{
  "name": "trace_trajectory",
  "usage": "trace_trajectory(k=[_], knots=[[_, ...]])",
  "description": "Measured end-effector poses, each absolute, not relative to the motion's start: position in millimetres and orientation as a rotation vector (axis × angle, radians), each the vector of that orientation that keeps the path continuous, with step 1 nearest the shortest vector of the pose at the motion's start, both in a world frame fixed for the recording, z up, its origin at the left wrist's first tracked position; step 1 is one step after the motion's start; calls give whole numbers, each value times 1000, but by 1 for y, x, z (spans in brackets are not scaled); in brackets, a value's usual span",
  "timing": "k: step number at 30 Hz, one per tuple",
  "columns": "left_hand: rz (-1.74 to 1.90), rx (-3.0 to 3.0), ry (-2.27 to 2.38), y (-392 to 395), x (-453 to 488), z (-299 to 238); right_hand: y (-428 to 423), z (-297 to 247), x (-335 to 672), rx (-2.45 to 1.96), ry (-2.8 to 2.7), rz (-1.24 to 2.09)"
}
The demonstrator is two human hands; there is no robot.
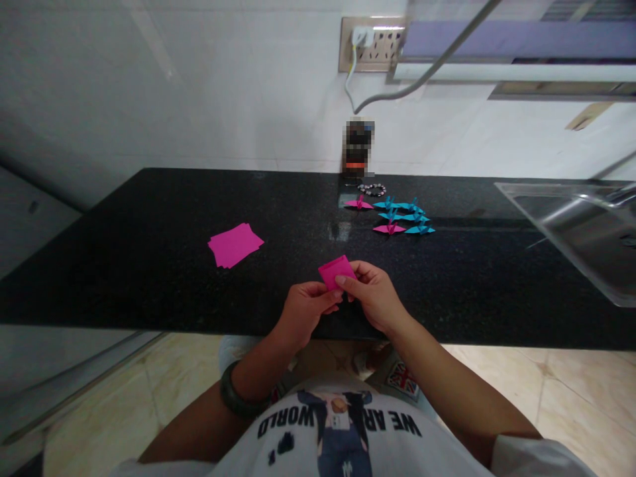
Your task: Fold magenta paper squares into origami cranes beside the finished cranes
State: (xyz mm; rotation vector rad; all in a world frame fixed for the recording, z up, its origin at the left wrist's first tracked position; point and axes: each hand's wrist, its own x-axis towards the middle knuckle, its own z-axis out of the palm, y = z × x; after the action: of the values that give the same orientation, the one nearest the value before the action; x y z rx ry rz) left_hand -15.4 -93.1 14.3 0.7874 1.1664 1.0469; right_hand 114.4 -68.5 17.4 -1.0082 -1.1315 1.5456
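Observation:
A small folded square of pink origami paper (334,270) is pinched between both hands above the front of the black counter. My left hand (309,306) grips its lower left edge with thumb and fingers. On the other side, my right hand (373,291) holds the right edge, its thumb lying on the paper's face. Beyond the hands stand folded paper cranes: several blue cranes (416,216) and two pink ones, including a pink crane (389,228) at the front. Off to the left lies a loose stack of pink paper sheets (235,245).
The black countertop (163,278) runs along a tiled wall. A beaded bracelet (372,190) lies near a pixelated dark object (356,149) against the wall. A steel sink (591,245) is set in at the right. Above, a grey cable (432,69) hangs near a socket panel (382,50).

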Motion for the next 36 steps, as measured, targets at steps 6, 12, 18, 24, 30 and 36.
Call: trace_trajectory(k=[6, 12, 18, 24, 30, 36], knots=[[1063, 818, 1151, -96, -12, 12, -68, 16, 112, -1001, -1066, 1581], [1079, 806, 1225, -98, -10, 9, -61, 17, 114, -1000, -1049, 1524], [1050, 919, 1202, -98, -12, 12, -59, 17, 116, -979, -1099, 1509], [1031, 1055, 1248, -96, -15, 17, -60, 18, 117, -1027, -1154, 1500], [1002, 1181, 1297, -96, -18, 24, -61, 19, 116, -1037, -1168, 1499], [965, 1167, 1227, -94, -21, 26, -62, 20, 120, -1019, -1196, 1499]])
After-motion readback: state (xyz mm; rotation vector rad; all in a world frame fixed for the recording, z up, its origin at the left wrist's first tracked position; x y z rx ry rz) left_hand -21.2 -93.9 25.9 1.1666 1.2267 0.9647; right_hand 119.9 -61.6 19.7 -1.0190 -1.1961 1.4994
